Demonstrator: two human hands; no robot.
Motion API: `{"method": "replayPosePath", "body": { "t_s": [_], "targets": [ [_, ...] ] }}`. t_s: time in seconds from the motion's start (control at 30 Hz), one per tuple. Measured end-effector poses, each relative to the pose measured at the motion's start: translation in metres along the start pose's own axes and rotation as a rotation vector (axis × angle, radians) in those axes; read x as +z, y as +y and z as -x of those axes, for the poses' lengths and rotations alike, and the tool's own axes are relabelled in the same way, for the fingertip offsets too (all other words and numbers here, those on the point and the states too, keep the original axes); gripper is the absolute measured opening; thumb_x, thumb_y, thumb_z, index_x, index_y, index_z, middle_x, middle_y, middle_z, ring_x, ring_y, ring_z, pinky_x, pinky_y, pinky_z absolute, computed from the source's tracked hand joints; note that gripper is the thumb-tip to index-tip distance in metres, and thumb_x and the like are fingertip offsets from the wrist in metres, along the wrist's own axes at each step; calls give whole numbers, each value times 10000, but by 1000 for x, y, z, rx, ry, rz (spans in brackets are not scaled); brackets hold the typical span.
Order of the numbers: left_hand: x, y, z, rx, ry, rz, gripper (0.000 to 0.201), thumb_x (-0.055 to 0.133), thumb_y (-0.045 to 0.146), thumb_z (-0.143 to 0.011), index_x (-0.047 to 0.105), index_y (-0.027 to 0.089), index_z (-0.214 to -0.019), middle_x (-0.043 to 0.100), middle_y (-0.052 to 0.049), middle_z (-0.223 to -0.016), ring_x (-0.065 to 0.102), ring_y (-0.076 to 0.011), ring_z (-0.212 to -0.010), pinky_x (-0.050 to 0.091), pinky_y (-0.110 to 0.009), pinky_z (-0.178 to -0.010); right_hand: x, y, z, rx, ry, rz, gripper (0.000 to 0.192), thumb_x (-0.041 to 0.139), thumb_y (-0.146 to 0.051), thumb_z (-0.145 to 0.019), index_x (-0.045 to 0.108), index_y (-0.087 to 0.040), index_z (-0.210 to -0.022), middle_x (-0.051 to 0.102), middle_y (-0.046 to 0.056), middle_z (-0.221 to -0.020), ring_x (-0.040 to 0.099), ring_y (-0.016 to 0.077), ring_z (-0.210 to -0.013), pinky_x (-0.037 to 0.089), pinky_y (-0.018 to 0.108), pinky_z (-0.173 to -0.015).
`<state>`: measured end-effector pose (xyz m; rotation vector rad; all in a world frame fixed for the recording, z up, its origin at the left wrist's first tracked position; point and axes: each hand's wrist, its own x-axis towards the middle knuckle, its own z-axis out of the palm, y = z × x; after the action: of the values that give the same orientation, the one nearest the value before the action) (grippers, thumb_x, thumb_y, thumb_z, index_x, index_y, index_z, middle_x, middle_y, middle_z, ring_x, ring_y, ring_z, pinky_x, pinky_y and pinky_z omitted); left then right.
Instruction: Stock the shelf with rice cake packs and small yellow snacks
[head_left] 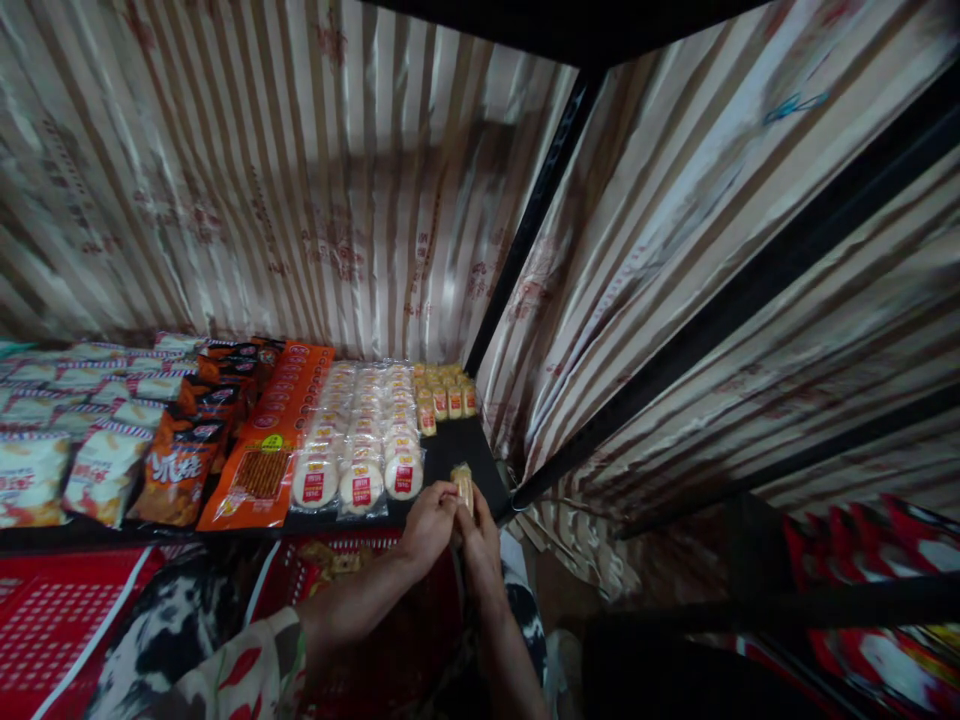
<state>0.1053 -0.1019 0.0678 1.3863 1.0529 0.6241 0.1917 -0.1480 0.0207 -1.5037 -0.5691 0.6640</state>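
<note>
Just in front of the black shelf board, my left hand (429, 524) and my right hand (481, 548) meet around a small yellowish wrapped snack (463, 482). Its top end sticks up above my fingers; the lower part is hidden by them. Both hands are closed on it, the left from the side, the right from beneath. Beyond my hands, several similar small wrapped snacks (448, 401) stand in rows at the shelf's back right corner. Left of them lie rows of round white crackers in clear wrappers (361, 485).
Orange snack-stick packs (262, 470), brown chip bags (176, 468) and white snack bags (109, 470) fill the shelf leftward. Red baskets (67, 610) sit below, one holding yellowish packs (334, 560). A black post (536, 220) and striped curtain (360, 180) bound the shelf.
</note>
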Motion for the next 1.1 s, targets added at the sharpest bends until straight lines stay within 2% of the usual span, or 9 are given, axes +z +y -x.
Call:
{"method": "replayPosePath", "body": {
  "t_s": [0.13, 0.23, 0.33, 0.47, 0.63, 0.77, 0.9, 1.1],
  "targets": [
    [-3, -3, 2, 9, -9, -13, 289, 494, 142, -796, 649, 195, -1035, 687, -43, -961, 620, -139, -873, 475, -241, -825, 3, -7, 8, 129, 30, -248, 534, 724, -502, -596, 565, -185, -995, 698, 62, -925, 671, 222, -833, 531, 318, -726],
    [-4, -3, 3, -2, 5, -21, 313, 501, 86, -772, 639, 185, -1035, 676, -54, -1009, 620, -131, -860, 478, -230, -810, 4, -13, 14, 144, 32, -277, 467, 737, -496, -590, 574, -183, -896, 682, 13, -764, 650, 175, -677, 512, 270, -620],
    [-6, 1, 5, -31, 6, -26, 336, 493, 49, -761, 619, 173, -1047, 653, -68, -1051, 618, -119, -820, 485, -213, -761, 5, -19, 20, 140, 10, -286, 427, 725, -498, -601, 585, -184, -855, 667, 1, -710, 628, 159, -613, 502, 257, -563],
    [-9, 7, 7, -49, -15, -11, 354, 452, 26, -771, 580, 141, -1080, 631, -82, -1036, 607, -104, -770, 483, -198, -716, 7, -24, 23, 94, 13, -255, 385, 665, -533, -662, 599, -189, -821, 674, 22, -741, 649, 173, -663, 527, 264, -565],
    [-10, 6, 4, -25, 13, -19, 418, 465, 41, -772, 529, 167, -1165, 608, -59, -1039, 584, -84, -729, 470, -178, -691, 7, -24, 22, 47, 1, -227, 419, 623, -584, -701, 618, -187, -835, 675, 33, -732, 659, 187, -669, 546, 279, -554],
    [-9, 4, -1, -39, 16, -24, 452, 475, 47, -763, 509, 158, -1200, 611, -69, -1064, 574, -82, -705, 464, -179, -684, 9, -20, 20, 81, 23, -268, 453, 654, -600, -673, 623, -187, -857, 691, 36, -752, 665, 186, -666, 546, 277, -550],
    [-6, 4, -8, -17, 43, -43, 434, 496, 52, -759, 536, 172, -1174, 626, -60, -1039, 593, -103, -776, 464, -196, -740, 10, -9, 12, 126, 52, -295, 515, 680, -593, -651, 604, -183, -954, 708, 43, -795, 672, 190, -678, 535, 276, -561],
    [-2, 10, -20, -1, 43, -99, 410, 496, 52, -764, 548, 167, -1155, 631, -67, -1043, 601, -125, -870, 460, -211, -793, 1, 6, -16, 2, 55, -34, 516, 636, -580, -657, 610, -159, -954, 718, 81, -884, 675, 216, -814, 530, 315, -732]
  ]
}}
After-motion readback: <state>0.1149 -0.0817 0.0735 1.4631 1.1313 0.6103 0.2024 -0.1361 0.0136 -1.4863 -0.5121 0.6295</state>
